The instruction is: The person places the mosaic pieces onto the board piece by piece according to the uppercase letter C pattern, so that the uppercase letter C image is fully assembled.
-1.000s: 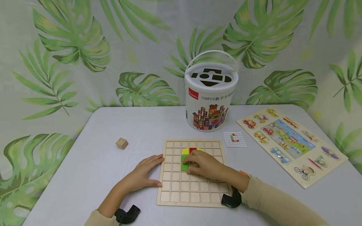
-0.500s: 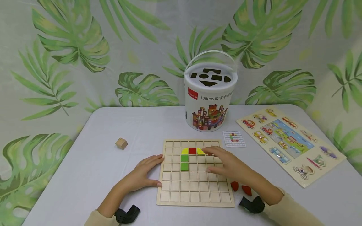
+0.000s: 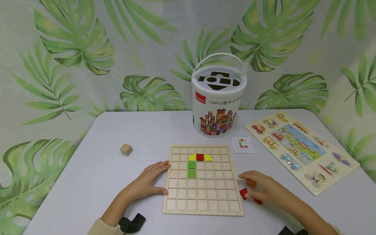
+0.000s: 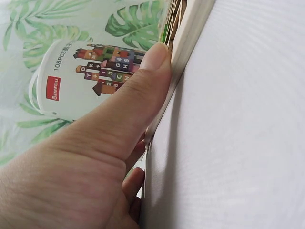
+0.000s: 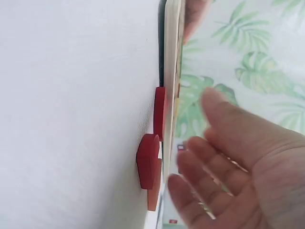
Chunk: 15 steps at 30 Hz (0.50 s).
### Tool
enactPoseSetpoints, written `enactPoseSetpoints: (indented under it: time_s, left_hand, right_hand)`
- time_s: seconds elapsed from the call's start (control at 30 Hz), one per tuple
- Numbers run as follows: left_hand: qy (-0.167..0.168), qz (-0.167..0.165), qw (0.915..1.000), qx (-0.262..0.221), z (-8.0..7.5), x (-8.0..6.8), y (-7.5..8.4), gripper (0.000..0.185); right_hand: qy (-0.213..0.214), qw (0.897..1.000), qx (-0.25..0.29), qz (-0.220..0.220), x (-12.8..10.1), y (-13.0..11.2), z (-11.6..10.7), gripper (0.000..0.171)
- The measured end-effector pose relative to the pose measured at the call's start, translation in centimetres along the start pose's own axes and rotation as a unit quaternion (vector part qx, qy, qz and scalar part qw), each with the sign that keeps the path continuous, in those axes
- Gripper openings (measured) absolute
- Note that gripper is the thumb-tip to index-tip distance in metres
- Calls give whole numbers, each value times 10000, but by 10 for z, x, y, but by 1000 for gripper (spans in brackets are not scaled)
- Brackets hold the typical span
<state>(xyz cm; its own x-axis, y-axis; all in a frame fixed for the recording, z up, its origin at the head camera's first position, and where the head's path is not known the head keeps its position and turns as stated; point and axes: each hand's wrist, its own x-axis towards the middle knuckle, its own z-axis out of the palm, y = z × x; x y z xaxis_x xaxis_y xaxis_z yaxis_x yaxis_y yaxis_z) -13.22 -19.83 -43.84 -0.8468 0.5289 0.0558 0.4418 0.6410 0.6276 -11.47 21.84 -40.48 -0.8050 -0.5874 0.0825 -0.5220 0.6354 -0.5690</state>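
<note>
A wooden grid board [image 3: 202, 195] lies before me with a red square [image 3: 200, 157] between two yellow quarter-rounds, and two green squares [image 3: 191, 169] below them. My left hand [image 3: 160, 179] rests flat on the table, fingers and thumb [image 4: 143, 90] against the board's left edge [image 4: 188, 38]. My right hand [image 3: 253, 189] hovers with loose fingers over loose pieces just right of the board: a red piece [image 3: 242, 193], an orange piece [image 3: 250, 183] and another red one [image 3: 258, 201]. In the right wrist view the hand [image 5: 214, 157] stays apart from the red pieces [image 5: 148, 167].
A white toy bucket [image 3: 218, 101] with a handle stands behind the board. A small pattern card [image 3: 243, 144] lies beside it. A vehicle puzzle board [image 3: 302, 150] fills the right side. A wooden cube [image 3: 126, 149] sits far left. A leaf-print curtain hangs behind.
My right hand left the green squares on the board, swept right across it and came down over the loose red and orange pieces beside it. The left hand stayed put.
</note>
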Motion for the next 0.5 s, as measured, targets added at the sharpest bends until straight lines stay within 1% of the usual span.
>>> enactPoseSetpoints:
  time_s: [0.13, 0.2, 0.33, 0.4, 0.5]
  left_hand:
    - [-9, -20, 10000, 1, 0, 0, 1, 89]
    - [-11, -29, 10000, 4, 0, 0, 1, 89]
    - [2, -27, 10000, -2, 0, 0, 1, 89]
    - [6, -22, 10000, -8, 0, 0, 0, 89]
    - [16, 1, 10000, 12, 0, 0, 0, 89]
  right_hand:
    - [-65, 9992, 114, -370, -7, 8, 7, 39]
    - [-94, 9986, 182, -483, -9, 9, 10, 34]
    - [-145, 9991, 30, -404, -10, 10, 12, 28]
    - [-180, 9993, -111, -318, -10, 9, 12, 28]
    - [-165, 9989, -313, -305, -10, 9, 12, 26]
